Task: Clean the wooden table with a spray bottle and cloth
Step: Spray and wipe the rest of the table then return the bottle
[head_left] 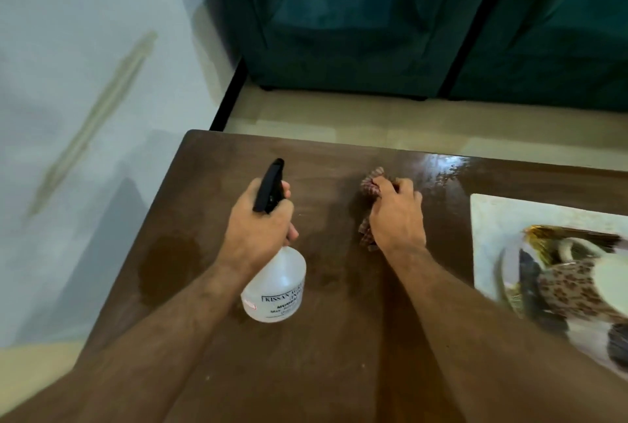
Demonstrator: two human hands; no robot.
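My left hand [261, 218] grips the neck of a clear spray bottle [277, 286] with a black trigger head, its nozzle pointing away over the dark wooden table [210, 164]. The bottle's base hangs just above the tabletop. My right hand [396, 215] presses a crumpled red checked cloth [372, 185] flat on the table, to the right of the bottle. Most of the cloth is hidden under the hand. A wet sheen shows on the wood beyond the cloth.
A white mat [492, 218] with a decorative bowl of ornaments [560, 273] lies at the table's right side. A darker patch [170, 259] marks the wood at left. Green sofas [356, 21] stand beyond the far edge, and a pale wall is at left.
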